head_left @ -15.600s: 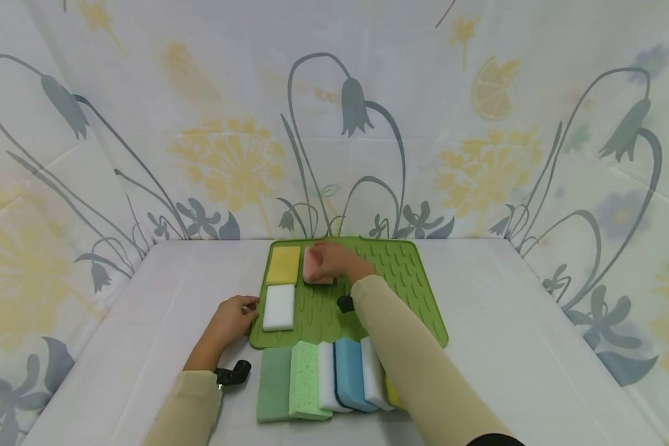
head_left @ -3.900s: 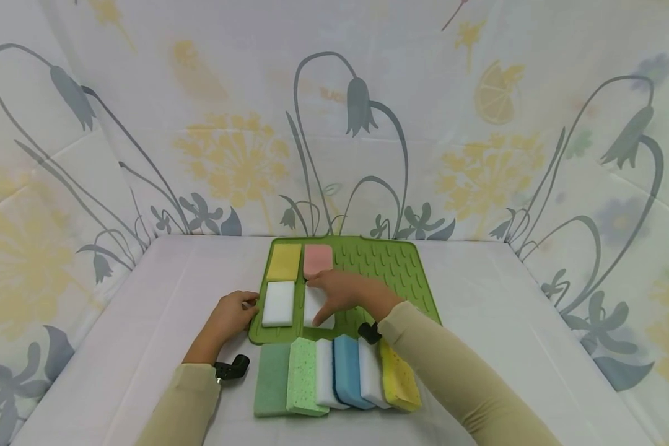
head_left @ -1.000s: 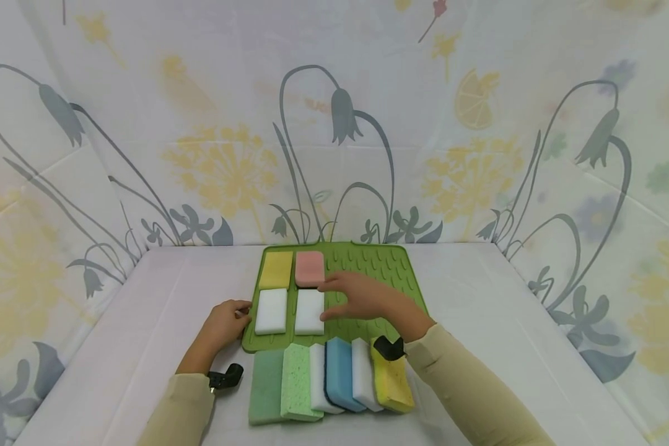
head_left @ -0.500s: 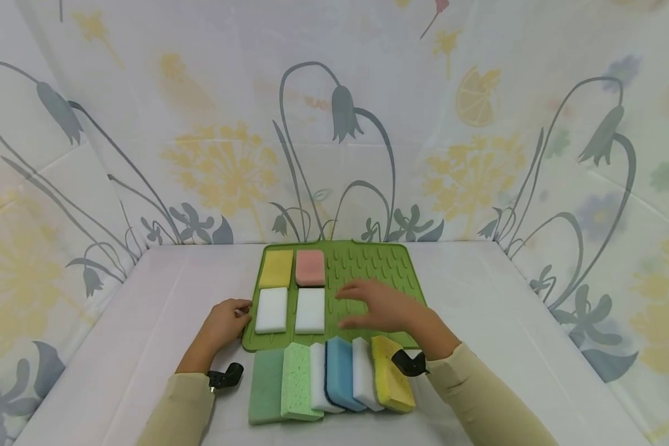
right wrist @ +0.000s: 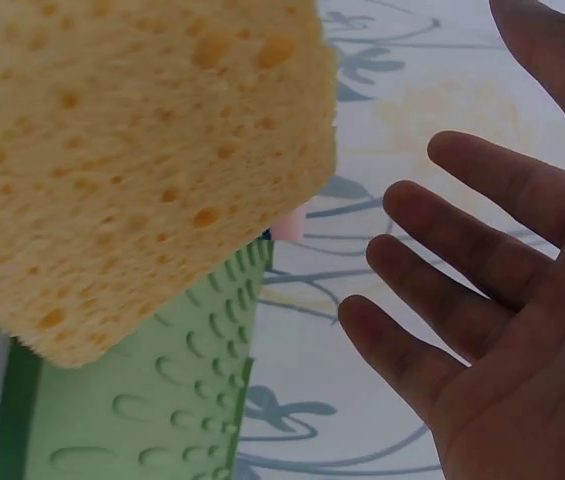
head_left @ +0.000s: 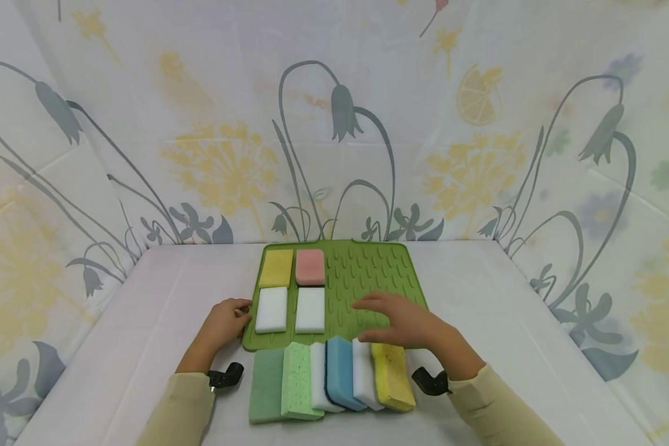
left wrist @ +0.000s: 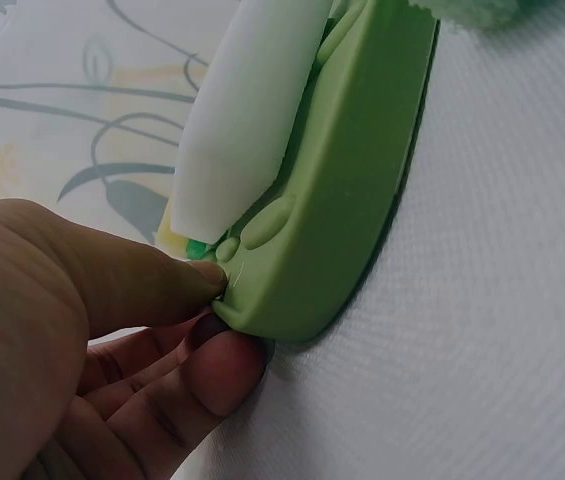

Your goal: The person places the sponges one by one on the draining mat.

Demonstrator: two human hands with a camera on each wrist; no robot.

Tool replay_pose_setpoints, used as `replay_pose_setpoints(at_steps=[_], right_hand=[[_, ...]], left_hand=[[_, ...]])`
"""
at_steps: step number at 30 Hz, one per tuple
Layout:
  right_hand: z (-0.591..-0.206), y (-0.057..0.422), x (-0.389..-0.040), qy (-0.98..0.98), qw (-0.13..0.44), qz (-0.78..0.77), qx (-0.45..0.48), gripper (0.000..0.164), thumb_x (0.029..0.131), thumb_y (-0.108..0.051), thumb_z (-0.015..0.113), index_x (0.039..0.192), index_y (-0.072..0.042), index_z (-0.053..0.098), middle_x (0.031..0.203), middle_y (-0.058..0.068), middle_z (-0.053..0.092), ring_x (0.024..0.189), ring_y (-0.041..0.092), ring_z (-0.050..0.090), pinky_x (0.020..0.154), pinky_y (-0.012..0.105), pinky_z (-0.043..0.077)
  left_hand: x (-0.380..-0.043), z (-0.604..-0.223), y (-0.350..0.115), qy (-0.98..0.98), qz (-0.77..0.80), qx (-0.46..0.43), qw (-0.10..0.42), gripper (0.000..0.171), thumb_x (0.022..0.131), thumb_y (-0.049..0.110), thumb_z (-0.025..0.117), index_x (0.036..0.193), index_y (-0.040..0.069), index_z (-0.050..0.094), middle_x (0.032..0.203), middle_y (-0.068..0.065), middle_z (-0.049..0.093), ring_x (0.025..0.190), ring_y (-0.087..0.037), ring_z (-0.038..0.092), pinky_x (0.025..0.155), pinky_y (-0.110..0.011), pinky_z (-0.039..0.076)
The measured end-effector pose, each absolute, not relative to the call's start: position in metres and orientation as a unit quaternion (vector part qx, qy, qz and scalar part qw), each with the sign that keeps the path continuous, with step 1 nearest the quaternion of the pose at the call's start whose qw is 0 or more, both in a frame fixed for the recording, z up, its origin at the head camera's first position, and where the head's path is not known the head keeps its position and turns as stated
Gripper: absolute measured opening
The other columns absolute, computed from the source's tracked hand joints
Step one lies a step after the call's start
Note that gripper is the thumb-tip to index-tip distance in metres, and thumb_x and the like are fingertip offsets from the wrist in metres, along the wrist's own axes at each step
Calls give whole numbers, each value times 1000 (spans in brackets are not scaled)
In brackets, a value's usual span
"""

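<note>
My left hand (head_left: 222, 323) pinches the edge of a green ribbed silicone mat (left wrist: 337, 250) between thumb and fingers. My right hand (head_left: 398, 319) hovers over the mat's near right part, fingers spread and holding nothing. On the mat's left half, a yellow sponge (head_left: 277, 268) and a pink sponge (head_left: 310, 267) lie behind two white sponges, one left (head_left: 271, 310) and one right (head_left: 310, 310). In the right wrist view, a porous yellow sponge (right wrist: 152, 150) fills the upper left, apart from the open fingers (right wrist: 472, 240).
In front of the mat leans a row of sponges: dark green (head_left: 269, 385), speckled light green (head_left: 301, 381), white (head_left: 323, 384), blue (head_left: 342, 375), white (head_left: 365, 375) and yellow (head_left: 393, 378). A flower-printed curtain (head_left: 334, 124) stands behind the white table (head_left: 195, 272).
Earlier my right hand was on the pink sponge, then on the right white sponge, which has come onto the mat. It has since let go and drawn back right and nearer. My left hand stays put.
</note>
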State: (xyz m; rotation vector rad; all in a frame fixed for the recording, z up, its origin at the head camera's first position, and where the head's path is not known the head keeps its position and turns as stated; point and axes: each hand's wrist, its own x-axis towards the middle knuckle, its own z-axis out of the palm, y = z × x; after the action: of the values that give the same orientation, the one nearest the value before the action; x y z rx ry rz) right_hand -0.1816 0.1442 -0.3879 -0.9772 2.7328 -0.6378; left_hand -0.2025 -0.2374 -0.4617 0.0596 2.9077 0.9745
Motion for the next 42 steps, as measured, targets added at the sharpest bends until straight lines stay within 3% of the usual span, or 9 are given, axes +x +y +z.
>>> replay_pose_setpoints(at_steps=[8, 15, 32, 42], right_hand=[[-396, 156, -173, 915, 76, -223, -328, 64, 87, -61, 59, 140, -27, 52, 143, 2, 50, 132, 29, 47, 104, 54, 42], [-400, 169, -166, 917, 82, -240, -308, 64, 86, -56, 64, 140, -24, 52, 144, 3, 50, 133, 31, 46, 104, 56, 41], [-406, 189, -154, 911, 124, -275, -280, 88, 69, -64, 75, 142, -21, 50, 147, 10, 47, 136, 37, 41, 102, 61, 40], [-420, 194, -141, 903, 156, -299, -265, 101, 61, -63, 81, 145, -20, 45, 149, 4, 45, 139, 34, 39, 106, 60, 37]], left_hand=[[-203, -465, -238, 944, 326, 7, 44, 40, 92, 10, 58, 129, -4, 58, 119, -19, 64, 97, -26, 65, 65, -28, 54], [-203, -465, -238, 944, 325, 7, 47, 40, 92, 10, 58, 129, -4, 58, 118, -19, 64, 94, -23, 65, 63, -27, 54], [-205, -463, -238, 945, 323, 1, 51, 41, 92, 12, 58, 130, -3, 58, 119, -19, 64, 94, -22, 64, 65, -28, 54], [-203, -462, -238, 945, 322, 8, 48, 41, 92, 11, 58, 130, -4, 58, 118, -19, 64, 92, -22, 63, 64, -28, 54]])
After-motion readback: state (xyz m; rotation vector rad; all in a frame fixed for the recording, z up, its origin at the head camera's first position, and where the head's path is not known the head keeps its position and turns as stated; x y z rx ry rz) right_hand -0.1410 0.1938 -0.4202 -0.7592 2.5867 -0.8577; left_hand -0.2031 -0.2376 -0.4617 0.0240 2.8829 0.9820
